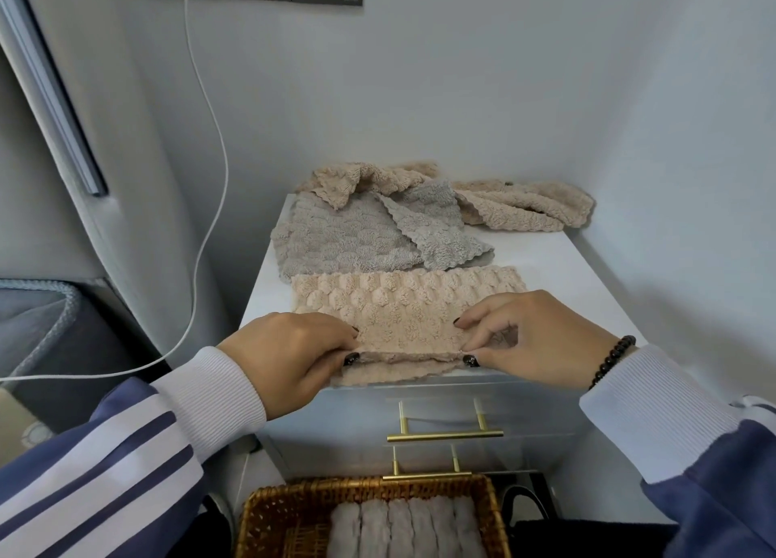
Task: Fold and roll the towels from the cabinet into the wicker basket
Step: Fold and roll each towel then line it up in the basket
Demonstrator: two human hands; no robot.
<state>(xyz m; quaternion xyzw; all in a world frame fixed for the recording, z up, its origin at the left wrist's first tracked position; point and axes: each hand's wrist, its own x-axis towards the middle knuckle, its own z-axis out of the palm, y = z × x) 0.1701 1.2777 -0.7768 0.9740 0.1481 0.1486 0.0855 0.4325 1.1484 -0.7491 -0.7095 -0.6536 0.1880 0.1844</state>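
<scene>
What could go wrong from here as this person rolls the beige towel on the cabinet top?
1. The beige towel overhangs the cabinet front edge where the left hand and right hand pinch it; it could slip off.
2. The roll may come out uneven.
3. The wicker basket already holds rolled towels; space might run short.

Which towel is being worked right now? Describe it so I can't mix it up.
On the white cabinet top, nearest the front edge, lies a beige towel. Both hands pinch its near edge. Unlike the grey towel and crumpled beige one behind, it lies flat, folded.

Both hands [407, 347] on beige towel [409, 305]
</scene>
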